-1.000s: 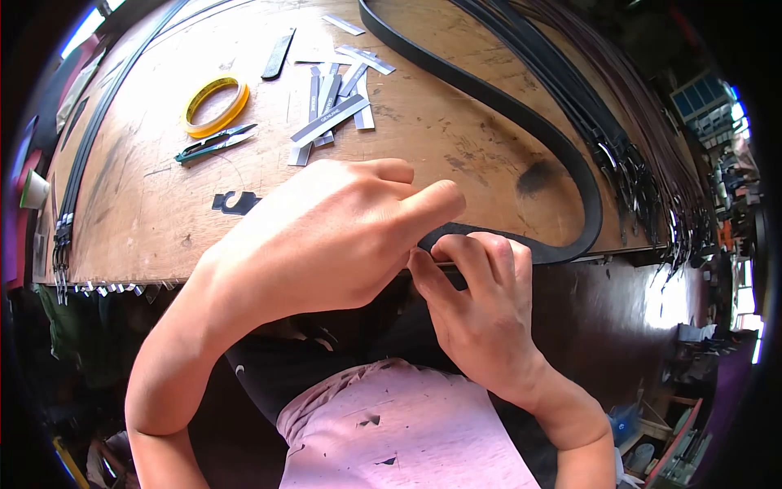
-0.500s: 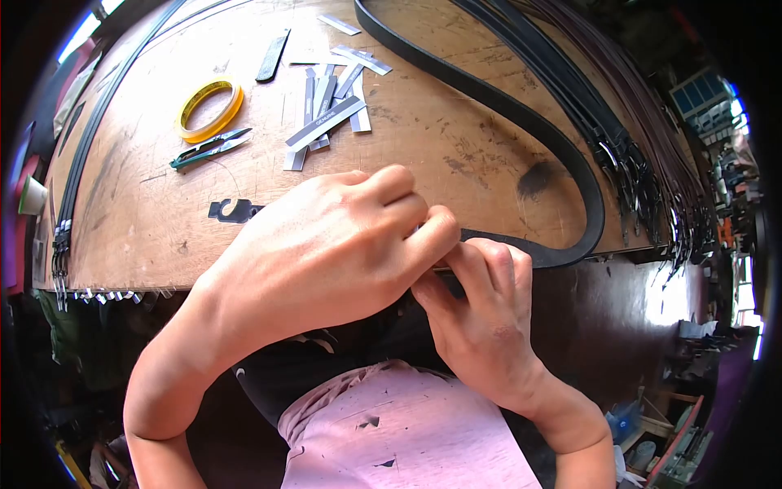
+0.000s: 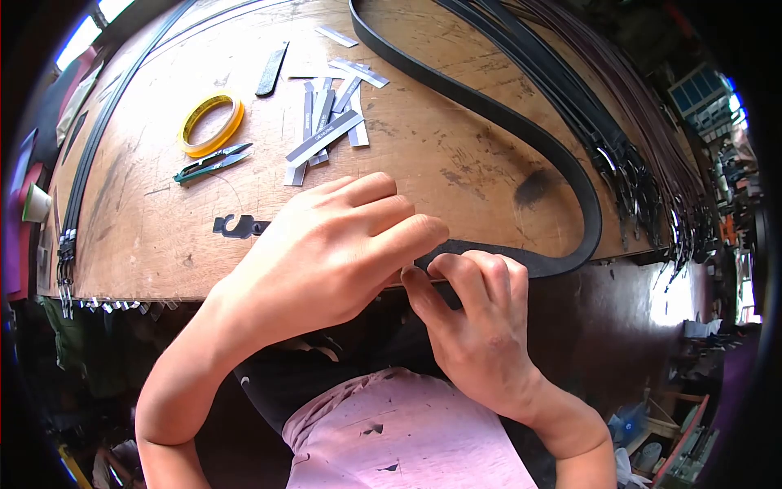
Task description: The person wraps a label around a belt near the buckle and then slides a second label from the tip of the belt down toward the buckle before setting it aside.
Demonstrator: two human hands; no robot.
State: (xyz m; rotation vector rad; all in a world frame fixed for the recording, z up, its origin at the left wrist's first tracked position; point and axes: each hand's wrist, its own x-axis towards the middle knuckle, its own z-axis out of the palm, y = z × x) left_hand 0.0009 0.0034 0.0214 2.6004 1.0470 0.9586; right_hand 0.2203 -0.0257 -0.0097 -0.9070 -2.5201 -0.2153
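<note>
A black belt [image 3: 562, 175] curves down the table and runs along the front edge to my hands. My right hand [image 3: 481, 326] is closed on it, thumb below and bent fingers above. My left hand [image 3: 342, 244] lies just to the left, its fingers curled together near the belt; what its fingertips hold is hidden behind the hand. A black plastic belt hanger [image 3: 236, 226] with a hook-shaped cutout sticks out to the left from beneath my left hand; its other end is covered.
Thread snips [image 3: 212, 163] lie below a yellow tape roll [image 3: 189, 134]. Printed paper strips [image 3: 324, 138] form a loose pile beside a dark flat strip [image 3: 272, 69]. Bundled black straps [image 3: 562, 90] hang over the right edge; more straps [image 3: 85, 175] line the left side.
My left hand's fingers have moved slightly left, leaving a wider gap between the hands with more of the belt showing. The table view has shifted a little downward.
</note>
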